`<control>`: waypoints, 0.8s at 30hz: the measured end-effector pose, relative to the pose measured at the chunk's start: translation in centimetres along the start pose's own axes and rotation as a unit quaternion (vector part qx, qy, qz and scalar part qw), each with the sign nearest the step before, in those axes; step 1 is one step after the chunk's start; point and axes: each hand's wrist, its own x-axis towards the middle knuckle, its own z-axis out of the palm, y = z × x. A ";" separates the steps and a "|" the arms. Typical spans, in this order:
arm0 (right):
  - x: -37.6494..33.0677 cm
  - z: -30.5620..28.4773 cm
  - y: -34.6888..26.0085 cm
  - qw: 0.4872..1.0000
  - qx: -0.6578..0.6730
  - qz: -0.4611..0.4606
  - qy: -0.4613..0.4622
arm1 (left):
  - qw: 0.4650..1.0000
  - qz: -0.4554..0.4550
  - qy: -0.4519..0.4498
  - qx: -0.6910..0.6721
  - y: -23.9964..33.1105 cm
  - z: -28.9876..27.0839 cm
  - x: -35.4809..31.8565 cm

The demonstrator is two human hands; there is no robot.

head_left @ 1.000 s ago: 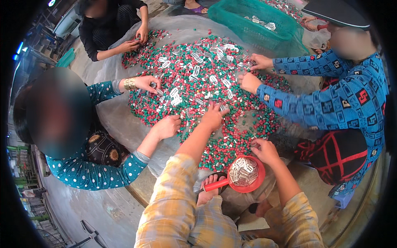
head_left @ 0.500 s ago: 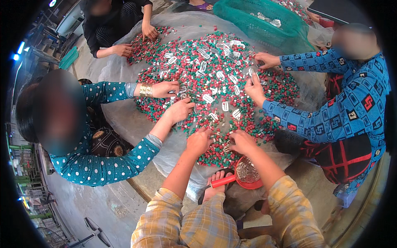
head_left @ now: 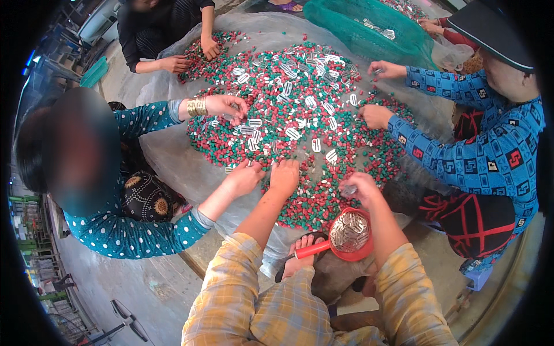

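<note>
A wide pile of small red, green and white pieces (head_left: 311,199) has flat oval slotted pieces, like strap slides (head_left: 292,134), scattered through it. My left hand (head_left: 285,177) is on the pile's near side, back of the hand up and fingers bent down; its fingertips are hidden. To the right, my right hand (head_left: 362,188) is closed on greyish pieces that look like slotted slides, just beyond a red dipper (head_left: 348,256). Metallic-looking slotted slides (head_left: 350,229) fill the dipper, and its red handle (head_left: 312,249) points left.
A translucent sheet (head_left: 167,144) lies under the pile. Close on my left are a co-worker's hands (head_left: 245,176), on my right another's (head_left: 378,117); a third's (head_left: 175,64) work at the far left. At the back stands a green mesh basket (head_left: 369,43).
My left hand has moved farther onto the pile. My right hand has shifted right and lifted, with greyish pieces in its fingers. The co-workers beside me have moved their hands.
</note>
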 end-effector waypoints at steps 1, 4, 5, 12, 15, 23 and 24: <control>0.0 -1.3 -0.2 1.000 -0.001 0.000 0.012 | 1.000 -0.003 0.014 0.006 0.1 0.0 0.0; 0.8 -3.3 -0.2 0.999 -0.031 0.014 0.025 | 0.998 0.009 0.051 0.025 0.0 -0.5 -0.1; 1.0 -3.1 0.0 0.996 -0.080 0.005 0.026 | 1.000 0.000 0.028 -0.002 0.1 -0.9 0.0; 1.6 0.6 0.4 0.850 -0.504 -0.151 -0.030 | 0.987 0.091 0.037 -0.128 3.0 -1.5 4.0; 0.3 1.1 0.0 0.791 -0.600 -0.111 0.050 | 0.981 0.193 0.007 -0.037 5.9 -1.0 5.6; -0.5 -4.4 -1.7 0.788 -0.585 -0.073 0.179 | 0.955 0.083 -0.248 -0.138 7.2 -4.0 7.1; -0.7 -3.5 -1.8 0.798 -0.567 -0.111 0.174 | 0.977 0.032 -0.170 -0.127 6.2 -4.2 7.6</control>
